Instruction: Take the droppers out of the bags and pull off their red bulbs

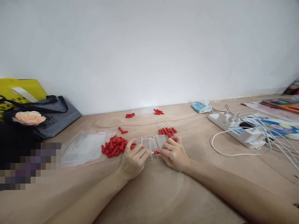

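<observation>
Low over the table, my left hand [135, 160] is closed, its fingertips pinching a thin clear glass dropper tube [152, 152]. My right hand [174, 155] grips a red rubber bulb [156, 152] that meets the tube's right end; how far the tube sits inside cannot be made out. Beneath and behind both hands lies a row of loose glass tubes [151, 143]. Left of my left hand is a heap of red rubber bulbs [114, 146]. Several droppers fitted with red bulbs [167, 129] lie side by side beyond my right hand.
Clear plastic bags [86, 146] lie at the left, near a striped bag [60, 115] and a person's pixelated arm. Further bulbs and droppers [158, 111] lie by the wall. On the right are a blue tissue pack [201, 107], a power strip [235, 132] with looping white cables, and colourful booklets [277, 126].
</observation>
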{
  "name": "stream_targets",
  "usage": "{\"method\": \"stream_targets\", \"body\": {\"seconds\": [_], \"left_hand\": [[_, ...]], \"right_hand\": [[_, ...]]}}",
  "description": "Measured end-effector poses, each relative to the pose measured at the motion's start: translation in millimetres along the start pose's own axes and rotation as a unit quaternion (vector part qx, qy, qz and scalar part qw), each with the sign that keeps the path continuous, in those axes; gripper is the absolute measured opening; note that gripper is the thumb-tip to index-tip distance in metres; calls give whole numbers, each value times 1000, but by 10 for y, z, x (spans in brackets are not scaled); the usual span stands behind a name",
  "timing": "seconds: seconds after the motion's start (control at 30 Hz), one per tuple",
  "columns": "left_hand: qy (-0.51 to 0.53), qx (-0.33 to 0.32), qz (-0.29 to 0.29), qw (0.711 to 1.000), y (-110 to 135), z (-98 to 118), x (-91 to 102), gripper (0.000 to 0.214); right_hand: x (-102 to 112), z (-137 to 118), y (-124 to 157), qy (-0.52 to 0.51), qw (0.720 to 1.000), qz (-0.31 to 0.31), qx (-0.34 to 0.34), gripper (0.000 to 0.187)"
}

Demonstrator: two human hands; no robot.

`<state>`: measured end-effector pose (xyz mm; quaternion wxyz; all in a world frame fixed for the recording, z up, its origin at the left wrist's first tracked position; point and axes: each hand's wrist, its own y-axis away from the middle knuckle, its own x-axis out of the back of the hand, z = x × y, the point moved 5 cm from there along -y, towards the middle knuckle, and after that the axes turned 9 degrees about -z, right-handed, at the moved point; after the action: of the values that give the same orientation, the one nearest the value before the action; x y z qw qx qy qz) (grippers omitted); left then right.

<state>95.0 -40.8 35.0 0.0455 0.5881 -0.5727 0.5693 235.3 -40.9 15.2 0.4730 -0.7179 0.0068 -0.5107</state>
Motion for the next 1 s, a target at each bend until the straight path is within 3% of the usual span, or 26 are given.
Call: {"method": "stream_targets", "body": {"seconds": [0.4, 0.57, 0.67, 0.8, 0.9, 1.0], "left_hand": [[17, 2, 11, 1000, 87, -57, 38, 19], [24, 68, 28, 997, 217, -272, 142, 16], [63, 134, 5, 989, 225, -363, 132, 17], [170, 262, -81, 947, 208, -583, -12, 24], [274, 340, -145, 888, 200, -762, -136, 23], [326, 392, -225, 830, 161, -859, -249, 23]], "right_hand": [[72, -44, 47, 14, 999, 10, 36, 18], [188, 245, 102, 2, 997, 36, -71, 15], [202, 414, 78, -13, 990, 32, -136, 16], [155, 737, 115, -31, 961, -14, -274, 19], [129, 979, 196, -61, 924, -55, -372, 24], [119, 1094, 232, -78, 899, -89, -423, 27]]}}
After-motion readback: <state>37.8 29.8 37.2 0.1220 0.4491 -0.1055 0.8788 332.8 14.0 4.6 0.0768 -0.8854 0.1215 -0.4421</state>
